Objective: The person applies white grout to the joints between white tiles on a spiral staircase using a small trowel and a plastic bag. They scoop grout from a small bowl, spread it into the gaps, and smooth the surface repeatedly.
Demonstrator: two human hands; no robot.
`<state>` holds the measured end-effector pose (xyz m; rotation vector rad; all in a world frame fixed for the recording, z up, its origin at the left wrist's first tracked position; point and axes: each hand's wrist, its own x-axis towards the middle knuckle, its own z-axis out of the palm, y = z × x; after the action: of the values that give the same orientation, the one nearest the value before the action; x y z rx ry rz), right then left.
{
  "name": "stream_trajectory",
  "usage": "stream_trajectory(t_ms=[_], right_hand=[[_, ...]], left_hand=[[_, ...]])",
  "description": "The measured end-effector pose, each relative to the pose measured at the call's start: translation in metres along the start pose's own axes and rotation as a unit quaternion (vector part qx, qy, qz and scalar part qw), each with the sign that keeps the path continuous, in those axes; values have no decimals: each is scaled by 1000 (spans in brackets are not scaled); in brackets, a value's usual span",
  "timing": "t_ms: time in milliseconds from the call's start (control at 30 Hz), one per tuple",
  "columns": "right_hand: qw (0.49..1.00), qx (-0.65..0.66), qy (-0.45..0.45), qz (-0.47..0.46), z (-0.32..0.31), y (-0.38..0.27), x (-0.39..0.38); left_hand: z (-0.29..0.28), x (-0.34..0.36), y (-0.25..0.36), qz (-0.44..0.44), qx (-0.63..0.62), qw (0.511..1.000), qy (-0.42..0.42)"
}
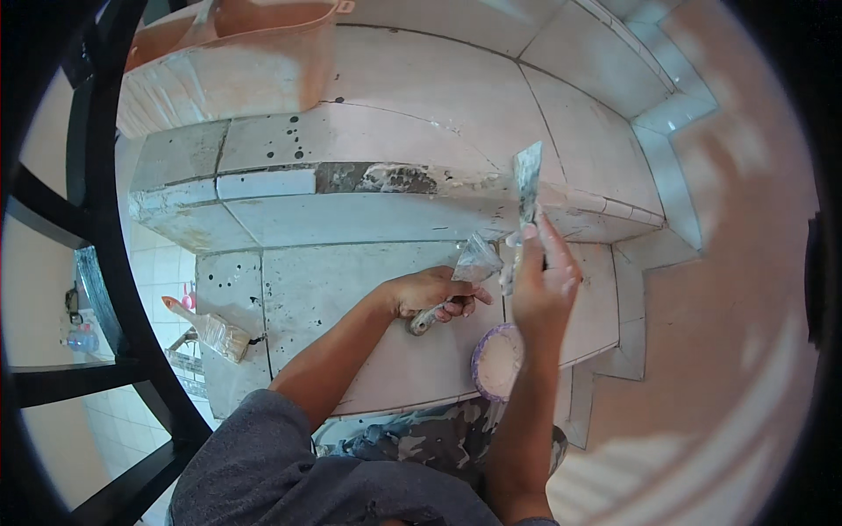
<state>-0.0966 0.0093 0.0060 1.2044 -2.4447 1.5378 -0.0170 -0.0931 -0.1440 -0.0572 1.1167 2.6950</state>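
Observation:
My left hand (431, 293) is closed around a putty knife (479, 260), its blade smeared with white paste and its handle end showing below my fingers. My right hand (545, 279) grips a second putty knife (528, 180), blade pointing away from me over the step edge. That edge (395, 179) has exposed grey cement with rough white paste on it, beside a white tile strip (266, 183). A purple-rimmed bowl (499, 362) of pale paste sits on the lower step, partly hidden by my right forearm.
A wide paintbrush (210, 330) lies on the lower tiled step (351, 364) at left. An orange, paste-streaked bucket (237, 79) stands on the upper step. Black metal railing (94, 167) runs along the left. A beige wall (737, 263) borders the stairs at right.

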Motion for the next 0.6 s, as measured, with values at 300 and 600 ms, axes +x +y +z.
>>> stream_trajectory(t_ms=[300,600], right_hand=[[973,-180,23,-145,62,-5,-34],[949,-255,22,-186,60,-6,-32]], left_hand=[[3,-8,-5,93,116,979,137],[8,-14,0,88,115,975,168]])
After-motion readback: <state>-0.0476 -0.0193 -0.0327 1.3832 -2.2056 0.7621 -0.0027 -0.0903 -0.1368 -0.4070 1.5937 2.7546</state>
